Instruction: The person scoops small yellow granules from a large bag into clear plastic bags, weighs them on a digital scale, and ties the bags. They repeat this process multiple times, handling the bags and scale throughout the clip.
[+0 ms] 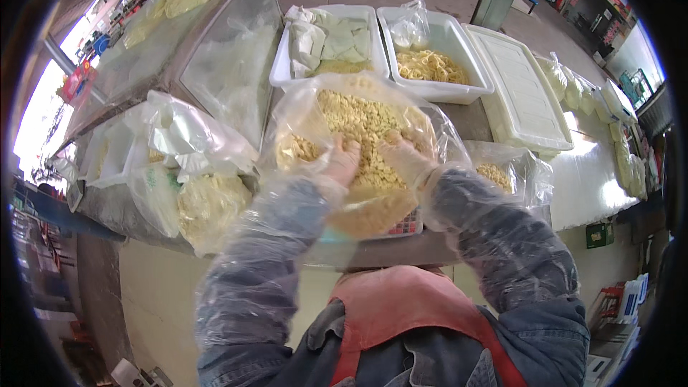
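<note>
A large clear plastic bag [295, 102] lies open before me, full of small pale-yellow pieces of food [371, 118], perhaps cut dough. My left hand [342, 164] rests at the left of the pieces, fingers partly sunk among them. My right hand [406, 158] is at the right side, its fingers also partly in the pieces. Both hands seem to wear thin clear gloves, and clear plastic sleeves cover the forearms. Whether the fingers grip any pieces is hidden. Under the bag's near edge shows part of a basket or tray with a red grid [407, 224].
Behind the bag stand a white tub [382, 59] with pale-green sheets and another tub [478, 72] with noodles. A lidded white box [518, 86] stands right of them. Bagged food [212, 199] lies left, another bag [529, 172] right. A glass-sided case [231, 54] rises at left.
</note>
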Demonstrator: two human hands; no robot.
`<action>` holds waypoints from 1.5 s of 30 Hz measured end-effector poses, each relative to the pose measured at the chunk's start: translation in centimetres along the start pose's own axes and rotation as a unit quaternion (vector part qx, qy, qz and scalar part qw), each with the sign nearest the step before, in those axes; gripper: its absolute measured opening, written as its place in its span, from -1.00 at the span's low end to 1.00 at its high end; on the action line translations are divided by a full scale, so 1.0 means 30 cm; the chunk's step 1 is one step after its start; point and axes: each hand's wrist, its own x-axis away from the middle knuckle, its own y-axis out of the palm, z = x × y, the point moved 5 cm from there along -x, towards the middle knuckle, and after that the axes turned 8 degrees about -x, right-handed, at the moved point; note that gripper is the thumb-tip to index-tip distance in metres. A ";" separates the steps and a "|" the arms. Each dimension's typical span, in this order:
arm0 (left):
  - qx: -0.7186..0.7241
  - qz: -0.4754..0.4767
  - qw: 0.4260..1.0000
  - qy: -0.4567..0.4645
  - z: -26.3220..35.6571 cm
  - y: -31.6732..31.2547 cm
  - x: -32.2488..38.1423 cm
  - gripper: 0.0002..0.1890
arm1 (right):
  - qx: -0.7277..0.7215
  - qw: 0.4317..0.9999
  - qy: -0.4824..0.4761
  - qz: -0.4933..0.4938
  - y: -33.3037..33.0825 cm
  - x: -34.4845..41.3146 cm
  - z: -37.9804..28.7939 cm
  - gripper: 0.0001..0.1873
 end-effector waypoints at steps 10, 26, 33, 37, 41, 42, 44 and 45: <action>0.307 0.143 0.939 0.061 -0.094 0.239 -0.162 -0.64 | -0.292 0.946 -0.066 0.127 0.266 0.040 0.013 -0.62; 0.749 0.096 0.622 0.210 0.753 -0.130 0.309 -0.86 | -0.546 0.792 -0.271 -0.014 -0.077 0.535 -0.425 -0.70; 0.518 0.085 0.832 0.179 0.998 0.572 0.238 -0.89 | -0.501 0.808 -0.277 0.138 -0.710 0.504 -0.117 -0.79; 0.374 -0.057 0.926 0.010 0.961 1.046 0.175 -0.68 | -0.521 0.791 -0.174 0.269 -0.963 0.348 0.194 -0.76; 0.138 0.051 0.987 0.059 0.940 1.051 0.108 -0.53 | -0.259 0.913 -0.120 0.291 -1.129 0.222 0.238 -0.60; 0.084 0.018 0.995 0.041 0.936 1.026 0.087 -0.49 | -0.377 0.892 -0.219 0.122 -1.142 0.223 0.200 -0.48; -0.010 0.058 0.970 0.236 0.934 0.877 0.131 -0.48 | -0.327 0.936 0.024 0.127 -1.220 0.240 0.248 -0.38; 0.025 0.044 0.957 0.285 0.929 0.807 0.171 -0.48 | -0.273 0.955 0.069 0.097 -1.242 0.239 0.237 -0.37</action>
